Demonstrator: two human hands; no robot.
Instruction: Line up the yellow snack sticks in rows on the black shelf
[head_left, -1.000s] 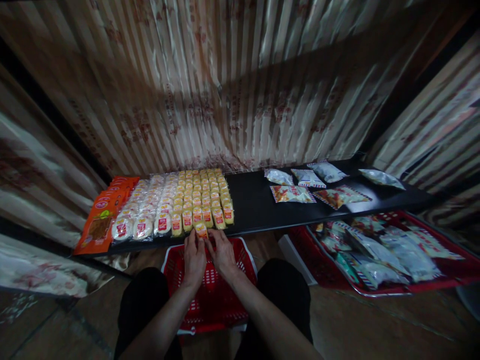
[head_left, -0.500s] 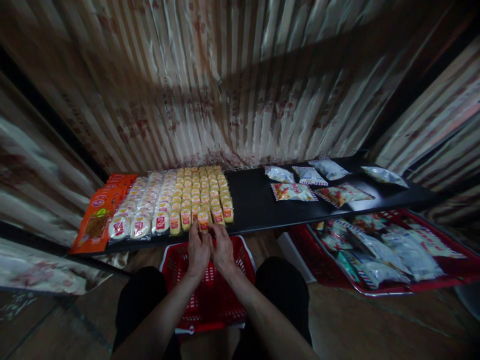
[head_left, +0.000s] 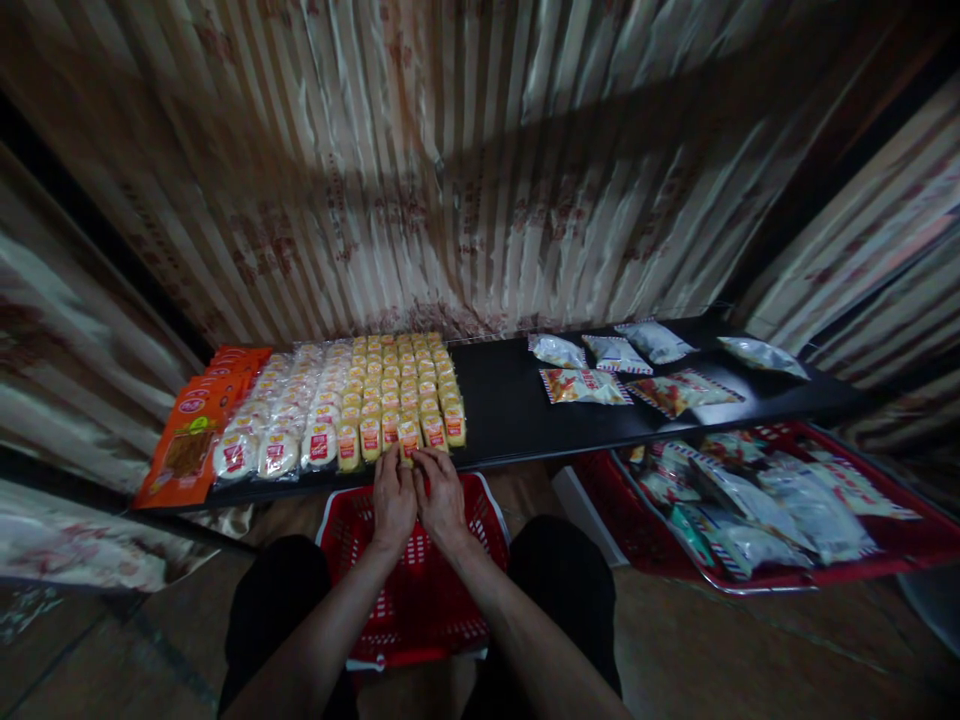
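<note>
My left hand [head_left: 394, 495] and my right hand [head_left: 441, 492] meet at the front edge of a low black shelf [head_left: 517, 410]. Their fingertips pinch a small yellow snack packet [head_left: 409, 438] standing at the front of the yellow rows [head_left: 401, 385]. Both hands have their fingers curled on it. Left of those rows lie rows of round white packets with red labels [head_left: 289, 410], then orange packets [head_left: 199, 425]. An empty red basket [head_left: 420, 590] sits on the floor between my knees.
Several clear and red-patterned snack bags [head_left: 615, 370] lie on the right half of the shelf. A wide red basket [head_left: 885, 545] full of such bags stands on the floor at the right. Striped curtains hang behind and on both sides.
The yellow packet went from the shelf's lip up into the front row, and both hands moved forward with it. The view shifted slightly.
</note>
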